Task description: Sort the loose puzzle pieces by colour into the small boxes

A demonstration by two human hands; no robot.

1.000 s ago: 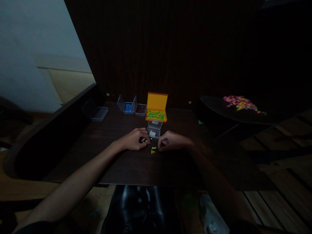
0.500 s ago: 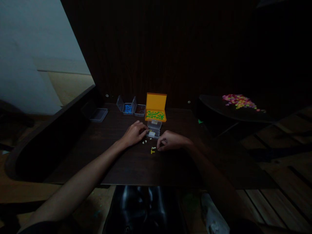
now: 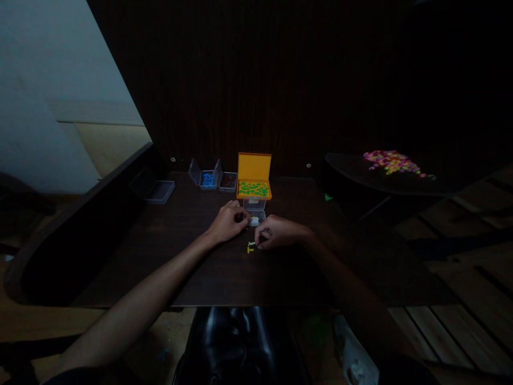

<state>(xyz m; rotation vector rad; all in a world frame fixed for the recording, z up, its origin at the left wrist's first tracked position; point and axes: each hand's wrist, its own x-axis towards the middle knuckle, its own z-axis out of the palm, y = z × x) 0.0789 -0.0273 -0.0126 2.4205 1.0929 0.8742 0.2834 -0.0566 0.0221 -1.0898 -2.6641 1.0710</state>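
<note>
My left hand is closed at the left side of a small clear plastic box, thumb and fingers drawn together; whatever they pinch is hidden. The box stands open with its lid raised and pale and yellow bits inside. Just right of and below the box, my right hand has its fingers curled in beside a little assembly of yellow pieces and a pale piece on the dark wooden desk. What its fingertips hold, if anything, is too small to make out.
Behind the clear box stands an open orange case with green pieces. To its left are a clear box of blue pieces, one of dark pieces, and another clear box. A colourful heap lies on the right shelf.
My left hand has moved slightly right, along the box's near left corner. The loose pale pieces that lay by it are mostly out of sight. My right hand has barely shifted.
</note>
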